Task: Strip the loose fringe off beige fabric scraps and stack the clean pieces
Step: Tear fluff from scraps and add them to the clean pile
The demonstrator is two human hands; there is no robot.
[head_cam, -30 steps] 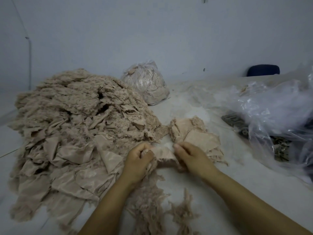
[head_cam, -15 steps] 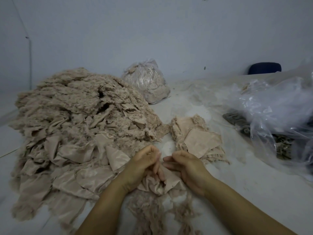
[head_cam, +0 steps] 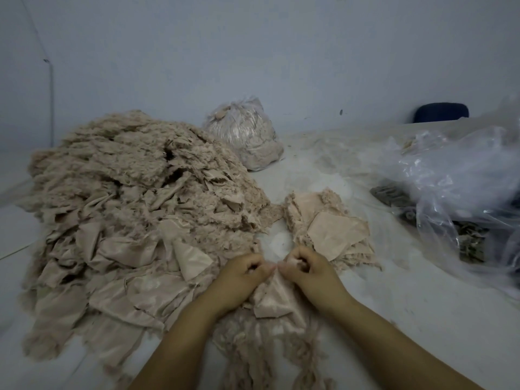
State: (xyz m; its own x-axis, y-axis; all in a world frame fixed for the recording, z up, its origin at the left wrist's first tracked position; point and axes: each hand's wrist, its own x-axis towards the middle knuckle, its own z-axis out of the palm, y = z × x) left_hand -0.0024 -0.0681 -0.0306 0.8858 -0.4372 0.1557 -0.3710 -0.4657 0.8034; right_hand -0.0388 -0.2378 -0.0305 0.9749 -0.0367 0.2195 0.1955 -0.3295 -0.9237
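Landmark for all positions: the big scrap heap.

White tabletop (head_cam: 422, 311) carries everything; pale wall behind it. No brand, label or writing readable on any item.

Scrap heap (head_cam: 135, 209), beige, fringed and smooth pieces mixed, fills the left half of the tabletop and is the largest thing on it.

Clear plastic sheeting (head_cam: 455, 187), crumpled, lies well right of the heap at the frame edge. It partly covers some dark grey-brown material (head_cam: 394, 195); what that is cannot be told through the plastic.

Tied plastic bag (head_cam: 247, 136), stuffed with pale beige fibre, stands just behind the heap's far right shoulder, near the wall.

Stack of clean pieces (head_cam: 334, 229) sits just right of the heap's near right edge, a narrow strip of bare tabletop between them. A smooth flat piece lies on top.

Loose fringe pile (head_cam: 270, 353), stringy, lies in front of the heap's right corner, below the hands, running out of the bottom of frame.

Dark blue object (head_cam: 441, 112), far right of the heap against the wall; possibly a chair back, cannot confirm.

Scrap in work (head_cam: 274, 299): small smooth beige piece, held between the heap and the clean stack, hanging down over the fringe pile.

Left hand (head_cam: 242, 280): grip curled, fingertips pinching the scrap's upper edge. Right hand (head_cam: 309, 271): grip likewise curled and pinching the same edge. The two grips nearly touch. Both forearms cross the fringe pile and hide part of it.
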